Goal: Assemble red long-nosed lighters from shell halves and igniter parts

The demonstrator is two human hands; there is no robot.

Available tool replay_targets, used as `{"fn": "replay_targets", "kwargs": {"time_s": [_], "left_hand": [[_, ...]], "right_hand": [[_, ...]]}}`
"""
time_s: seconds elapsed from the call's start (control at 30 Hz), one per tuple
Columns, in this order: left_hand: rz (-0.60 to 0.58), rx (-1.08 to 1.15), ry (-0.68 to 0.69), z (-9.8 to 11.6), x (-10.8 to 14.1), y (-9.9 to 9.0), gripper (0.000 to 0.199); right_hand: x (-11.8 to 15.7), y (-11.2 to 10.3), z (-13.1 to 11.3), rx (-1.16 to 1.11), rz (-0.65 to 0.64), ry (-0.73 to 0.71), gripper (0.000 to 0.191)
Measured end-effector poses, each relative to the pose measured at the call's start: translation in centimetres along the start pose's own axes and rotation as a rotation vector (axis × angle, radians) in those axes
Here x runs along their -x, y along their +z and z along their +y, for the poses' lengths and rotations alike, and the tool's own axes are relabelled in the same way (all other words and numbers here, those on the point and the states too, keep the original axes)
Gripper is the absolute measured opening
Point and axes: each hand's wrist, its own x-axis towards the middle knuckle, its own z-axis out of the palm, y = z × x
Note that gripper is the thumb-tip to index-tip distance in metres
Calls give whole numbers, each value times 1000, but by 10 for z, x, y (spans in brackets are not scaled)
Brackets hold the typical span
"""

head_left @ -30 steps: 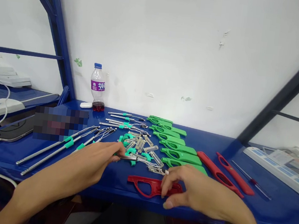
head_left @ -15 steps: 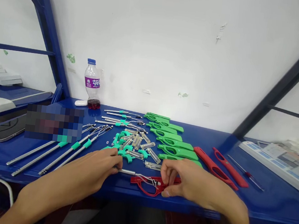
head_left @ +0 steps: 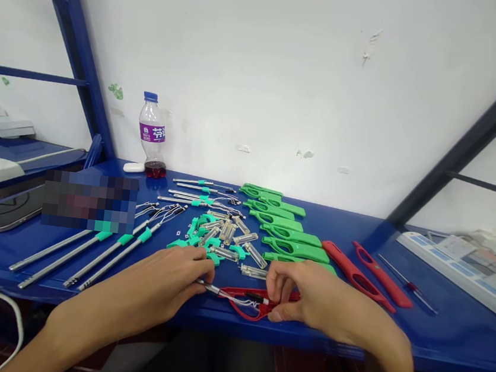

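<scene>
My left hand [head_left: 193, 272] is closed round a metal lighter tube [head_left: 213, 289] at the table's front edge; most of the tube is hidden under the hand. White wires and a black piece [head_left: 256, 298] trail from its right end over a red lighter casing half [head_left: 246, 312]. The fingers of my right hand [head_left: 292, 292] pinch the handle part of this casing, covering its right side. Beyond the hands lie several clear fuel tanks [head_left: 224, 254] and teal plastic triggers [head_left: 214, 257].
Several green casings [head_left: 294, 250] are lined up behind my right hand, with red casings [head_left: 356, 277] and a screwdriver [head_left: 407, 283] to the right. Wired metal tubes [head_left: 110, 253] lie at left. Farther out are a drink bottle [head_left: 151, 134], a phone [head_left: 4, 206] and a power strip [head_left: 461, 279].
My left hand has shifted slightly right, bringing the tube's end onto the left tip of the red casing. The wires sit farther over the casing. My right hand stays almost in place.
</scene>
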Motion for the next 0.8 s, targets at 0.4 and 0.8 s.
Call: {"fn": "replay_targets", "kwargs": {"time_s": [0.4, 0.8], "left_hand": [[93, 21, 61, -4, 4, -5, 28], [126, -17, 63, 4, 2, -7, 28]], "right_hand": [[-3, 1, 5, -14, -9, -31, 25], [8, -9, -17, 122, 170, -81, 11]]}}
